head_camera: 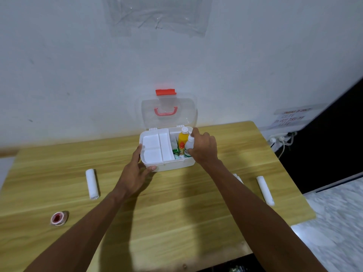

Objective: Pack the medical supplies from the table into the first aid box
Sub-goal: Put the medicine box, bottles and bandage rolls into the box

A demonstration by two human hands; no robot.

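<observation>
The right hand (203,147) is gripping a white bottle (189,147), fingers closed around its body, and is holding it upright in the right compartment of the box (167,166). The left hand (137,167) is bracing the box at its front left corner: the fingers are lying along the left wall and the thumb is pressing on the front wall, so the hand is clamped on the box.

The box is sitting on the worktop (176,213) near the far edge, close to the wall (78,65). Its clear lid (169,112) is standing open and upright, showing a red handle (166,111) and a red latch (166,92). A white tray (155,148) is occupying the left part of the box. In the right compartment, a yellow bottle (183,137) is standing just beside the white bottle, with a green carton (176,152) in front of it.

On the worktop, one gauze roll (92,183) is lying left of the box, well apart from it. Another roll (265,190) is lying to the right, and a third (238,178) is partly hidden behind the right forearm. A tape roll (58,218) with a red centre is lying near the front left.
</observation>
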